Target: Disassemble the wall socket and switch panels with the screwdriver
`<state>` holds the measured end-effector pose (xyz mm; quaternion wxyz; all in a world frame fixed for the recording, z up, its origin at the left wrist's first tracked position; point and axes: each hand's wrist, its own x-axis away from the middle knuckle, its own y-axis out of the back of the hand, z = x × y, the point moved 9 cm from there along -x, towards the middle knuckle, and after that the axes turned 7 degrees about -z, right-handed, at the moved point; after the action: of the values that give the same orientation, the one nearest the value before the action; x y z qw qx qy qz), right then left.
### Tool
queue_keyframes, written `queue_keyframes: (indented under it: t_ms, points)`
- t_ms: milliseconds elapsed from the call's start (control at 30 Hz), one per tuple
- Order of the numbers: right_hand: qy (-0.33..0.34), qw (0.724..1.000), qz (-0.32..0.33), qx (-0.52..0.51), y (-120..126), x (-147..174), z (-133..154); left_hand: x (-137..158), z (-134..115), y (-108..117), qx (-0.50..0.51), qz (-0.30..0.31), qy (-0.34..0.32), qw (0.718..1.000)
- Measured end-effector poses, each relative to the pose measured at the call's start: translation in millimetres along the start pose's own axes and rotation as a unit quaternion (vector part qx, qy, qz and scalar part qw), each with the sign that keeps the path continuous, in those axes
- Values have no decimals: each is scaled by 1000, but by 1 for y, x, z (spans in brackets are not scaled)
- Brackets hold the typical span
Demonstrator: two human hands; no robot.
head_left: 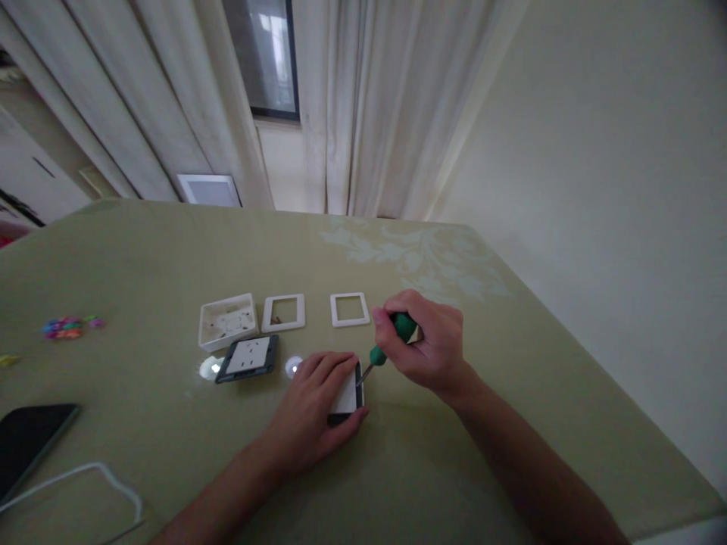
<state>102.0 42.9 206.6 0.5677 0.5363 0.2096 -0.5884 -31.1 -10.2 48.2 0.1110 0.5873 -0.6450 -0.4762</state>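
My right hand is wrapped round the green handle of a screwdriver. The screwdriver slants down to the left, and its tip meets the dark right-hand edge of a white-faced wall switch panel. Lying across that panel, my left hand grips it between the fingers at the far edge and the thumb at the near edge. The hand covers the panel's left part. To the left, a socket panel with a dark frame leans up against a white back box.
Two white cover frames lie beyond my hands, small screws inside the left one. Bright light spots show on the green tablecloth. Farther left are colourful small pieces, a dark phone-like device and a white cable. A wall borders the right.
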Motion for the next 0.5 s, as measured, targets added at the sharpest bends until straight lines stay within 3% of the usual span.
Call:
queue_keyframes:
  t_ms: [100,200,367,500]
  points:
    - [-43,994,97,13,13,1,-7,-1,-2,1,21,-1,-12,1000]
    - [-95,966,242,2,29,12,-12,-1,-9,-1,39,17,-34,999]
    - [-119,873,471,44,51,57,0,1,-24,-4,61,44,-62,995]
    - [-45,799,578,158,56,90,21,7,-38,-8,86,54,-90,991]
